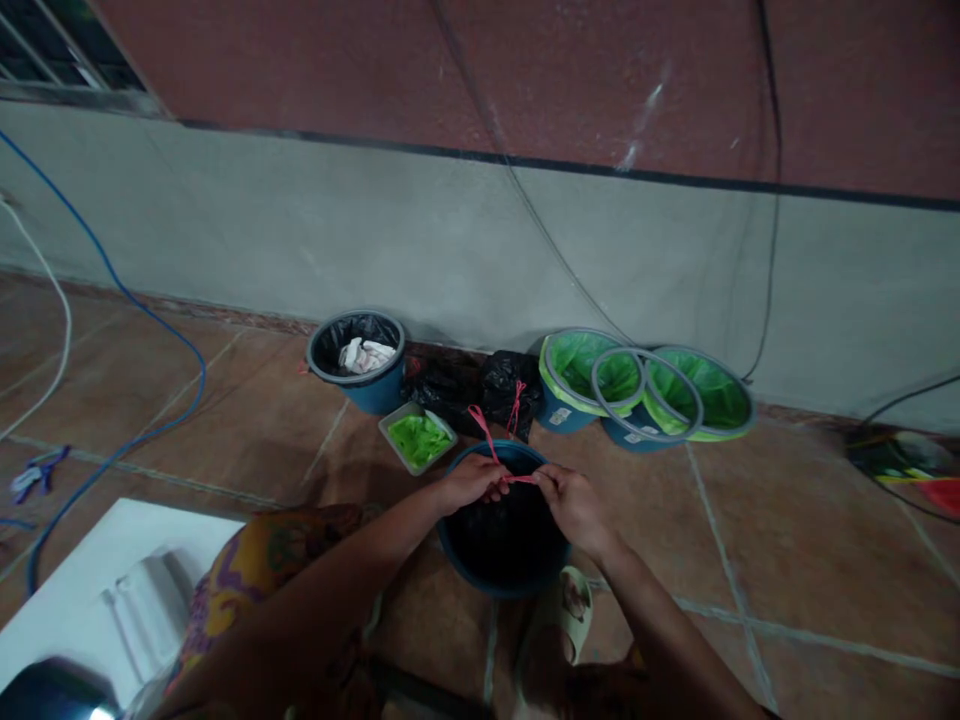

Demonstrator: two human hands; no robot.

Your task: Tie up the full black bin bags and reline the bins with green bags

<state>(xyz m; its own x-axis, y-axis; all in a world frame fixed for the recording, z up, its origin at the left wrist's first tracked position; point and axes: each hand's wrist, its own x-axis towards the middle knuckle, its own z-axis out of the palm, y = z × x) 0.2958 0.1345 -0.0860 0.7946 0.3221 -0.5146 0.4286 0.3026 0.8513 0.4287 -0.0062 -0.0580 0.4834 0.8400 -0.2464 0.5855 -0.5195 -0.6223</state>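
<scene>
A blue bin point(507, 582) with a black bag point(510, 535) inside stands on the tiled floor in front of me. Both my hands are over its rim. My left hand point(471, 482) and my right hand point(571, 502) each pinch the red drawstring point(517, 479) of the bag, stretched short between them. One red end loops up and away toward the wall.
Along the wall: a blue bin with a black liner and white waste point(358, 360), tied black bags point(480, 392), three bins with green liners point(645, 388), a tray of green bags point(417, 437). A blue cable point(150, 315) crosses the floor left. A white board point(112, 585) lies near left.
</scene>
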